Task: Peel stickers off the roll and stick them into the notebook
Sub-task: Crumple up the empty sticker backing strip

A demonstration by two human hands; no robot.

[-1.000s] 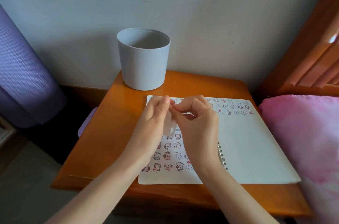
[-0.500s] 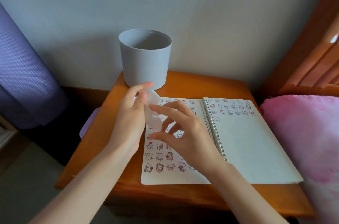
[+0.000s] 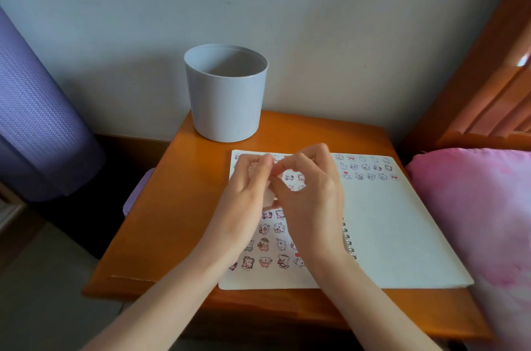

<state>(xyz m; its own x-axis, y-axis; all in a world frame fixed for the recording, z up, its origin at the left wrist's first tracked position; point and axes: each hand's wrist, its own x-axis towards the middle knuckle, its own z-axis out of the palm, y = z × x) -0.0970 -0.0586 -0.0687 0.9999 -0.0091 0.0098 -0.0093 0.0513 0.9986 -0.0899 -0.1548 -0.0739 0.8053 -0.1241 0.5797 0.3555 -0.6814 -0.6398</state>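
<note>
An open spiral notebook [image 3: 402, 235] lies on the wooden bedside table [image 3: 178, 207], its left page nearly full of small cartoon stickers and its right page carrying three rows at the top. My left hand [image 3: 244, 201] holds the pale, translucent sticker roll [image 3: 268, 195] above the left page. My right hand [image 3: 310, 195] meets it fingertip to fingertip, pinching at the roll's strip beside the left thumb. Both hands hide the middle of the left page and part of the spiral.
A grey round pot [image 3: 227, 94] stands at the table's back edge behind the notebook. A purple rolled mat [image 3: 34, 120] leans at the left, a pink pillow [image 3: 482, 235] and wooden bed frame [image 3: 488, 77] at the right. A purple box edge [image 3: 136, 192] shows beside the table.
Half a second ago my hands were apart, the left one lifted toward the pot with the roll. Now both have come back together over the left page.
</note>
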